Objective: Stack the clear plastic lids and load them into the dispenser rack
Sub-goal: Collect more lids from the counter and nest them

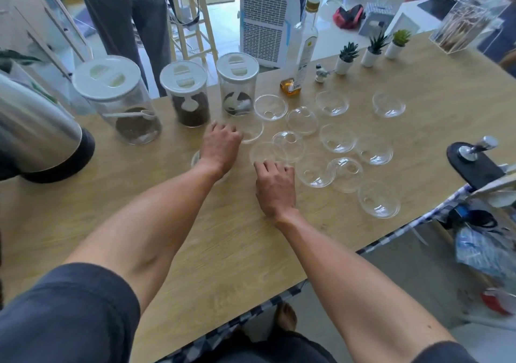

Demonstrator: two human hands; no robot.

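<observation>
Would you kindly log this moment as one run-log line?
stage: gathering | left hand: on lid at canisters | right hand: on lid | other lids: loose on table | rack: unseen

No text can be read anywhere. The tall glass bottle (303, 47) at the far edge of the wooden table (223, 237) carries a pale label with a small round yellow mark, but its print is too blurred to make out.
</observation>
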